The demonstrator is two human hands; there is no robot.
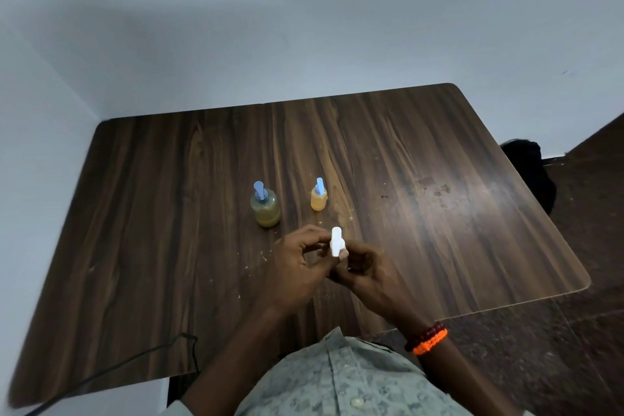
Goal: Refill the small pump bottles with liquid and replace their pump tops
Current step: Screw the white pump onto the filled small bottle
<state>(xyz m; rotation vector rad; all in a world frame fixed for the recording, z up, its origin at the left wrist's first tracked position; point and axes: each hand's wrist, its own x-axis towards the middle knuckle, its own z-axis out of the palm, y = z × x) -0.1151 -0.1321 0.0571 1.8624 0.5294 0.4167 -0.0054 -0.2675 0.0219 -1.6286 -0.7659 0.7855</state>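
While two blue-topped bottles (265, 209) stand capped on the tabletop (422, 213), both hands (left (297, 272), right (366, 268)) pinch a white pump top (336, 241) above its near edge, likely steadying a hidden bottle for fitting.

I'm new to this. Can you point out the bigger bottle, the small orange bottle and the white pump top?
Bigger bottle (265, 209): head view, its body.
Small orange bottle (318, 201): head view, its body.
White pump top (336, 240): head view, its stem.
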